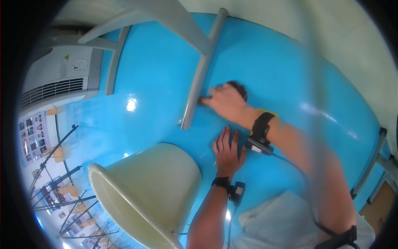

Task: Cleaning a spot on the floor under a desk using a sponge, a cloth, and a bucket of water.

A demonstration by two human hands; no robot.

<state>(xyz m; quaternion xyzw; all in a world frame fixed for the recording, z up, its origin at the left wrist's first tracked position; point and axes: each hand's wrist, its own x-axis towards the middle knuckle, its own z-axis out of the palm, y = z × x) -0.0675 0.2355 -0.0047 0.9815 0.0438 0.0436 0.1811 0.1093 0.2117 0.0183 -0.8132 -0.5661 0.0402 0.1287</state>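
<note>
My right hand (228, 101) is blurred and reaches across the glossy blue floor (161, 62). Its fingers are closed on a dark brown object (240, 89), possibly a brush; the hand covers most of it. Just left of these fingers lies a grey foot bar (197, 84) of a table-like frame; whether they touch cannot be told. My left hand (228, 152) rests palm down on the floor with its fingers slightly spread and nothing held. Both wrists wear black straps with small cabled devices.
A cream bucket (155, 180) stands left of my left arm. Grey frame legs (113, 62) and a white appliance with a vent (62, 71) are at upper left. Black tripods (53, 158) stand at far left. Another grey frame (370, 165) is at right. A blurred vertical strip crosses the view.
</note>
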